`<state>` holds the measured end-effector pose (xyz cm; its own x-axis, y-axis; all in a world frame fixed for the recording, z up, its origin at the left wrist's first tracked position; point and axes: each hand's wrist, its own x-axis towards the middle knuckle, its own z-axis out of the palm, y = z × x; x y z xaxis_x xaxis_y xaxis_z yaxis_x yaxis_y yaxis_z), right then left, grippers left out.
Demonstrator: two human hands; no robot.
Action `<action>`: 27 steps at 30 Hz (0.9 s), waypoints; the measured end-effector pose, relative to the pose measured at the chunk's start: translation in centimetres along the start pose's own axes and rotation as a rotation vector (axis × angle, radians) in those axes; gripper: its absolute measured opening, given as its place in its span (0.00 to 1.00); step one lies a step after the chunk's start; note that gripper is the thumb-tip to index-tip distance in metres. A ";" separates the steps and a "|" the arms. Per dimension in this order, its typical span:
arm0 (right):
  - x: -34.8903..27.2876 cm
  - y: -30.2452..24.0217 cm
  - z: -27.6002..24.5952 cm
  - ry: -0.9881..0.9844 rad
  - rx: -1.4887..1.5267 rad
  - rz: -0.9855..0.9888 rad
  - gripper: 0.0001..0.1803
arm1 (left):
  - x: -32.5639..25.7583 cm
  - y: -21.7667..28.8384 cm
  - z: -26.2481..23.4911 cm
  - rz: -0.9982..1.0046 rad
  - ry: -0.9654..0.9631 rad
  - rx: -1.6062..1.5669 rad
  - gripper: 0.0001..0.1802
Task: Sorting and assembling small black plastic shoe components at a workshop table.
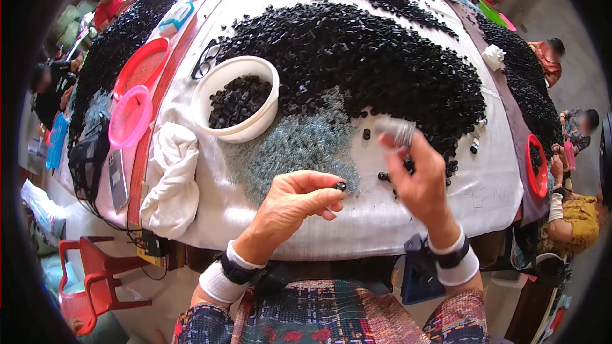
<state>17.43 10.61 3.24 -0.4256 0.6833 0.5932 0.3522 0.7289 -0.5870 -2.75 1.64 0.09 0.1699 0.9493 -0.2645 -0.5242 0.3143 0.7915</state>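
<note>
Between thumb and forefinger, my left hand (290, 199) pinches a small black cylindrical part (340, 186) above the white cloth. My right hand (417, 175) is to its right, its fingers curled and smeared by motion. A ribbed, grey, see-through thing (396, 132) is at its fingertips, too blurred to name. Small black parts show beside its palm; I cannot tell whether it holds any. Beyond my left hand spreads a heap of small blue-grey pieces (290, 153). A large pile of black parts (357, 57) lies behind that.
A white bowl (273, 105) of black parts stands left of the pile, near eyeglasses (206, 58). Further left are a white cloth (171, 178), a phone (118, 179), a pink basin (131, 116) and a red basin (141, 65). Several people sit along both sides. A red chair (95, 277) stands lower left.
</note>
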 end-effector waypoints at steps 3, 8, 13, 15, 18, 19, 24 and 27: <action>1.5 4.8 -1.2 -0.124 -0.212 0.111 0.19 | 0.1 0.4 -0.1 -0.004 -0.022 -0.058 0.13; 2.3 9.9 1.0 -0.322 -0.466 -0.021 0.20 | 0.3 0.5 -0.9 -0.020 -0.016 -0.091 0.12; 3.7 10.5 2.0 -0.445 -0.482 0.022 0.21 | 0.3 0.7 -1.5 -0.028 -0.006 -0.115 0.12; 4.0 10.5 2.9 -0.419 -0.464 -0.002 0.21 | 0.3 0.6 -1.6 -0.032 -0.001 -0.116 0.12; 4.2 10.3 3.2 -0.415 -0.421 -0.023 0.19 | 0.5 0.6 -1.3 -0.035 0.003 -0.115 0.12; 4.2 10.2 3.2 -0.436 -0.392 -0.023 0.18 | 0.5 0.6 -1.2 -0.031 0.005 -0.113 0.12; 1.5 9.9 1.7 -0.407 -0.319 -0.050 0.17 | 0.2 0.3 -1.0 -0.049 0.017 -0.094 0.12; 0.0 8.7 0.3 -0.418 -0.283 -0.024 0.15 | -0.1 0.0 -0.8 -0.060 0.014 -0.078 0.12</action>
<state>20.26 16.92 -2.06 -0.7133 0.6335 0.2999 0.5257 0.7665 -0.3689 -3.42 1.54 -0.30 0.1917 0.9286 -0.3177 -0.5771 0.3685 0.7288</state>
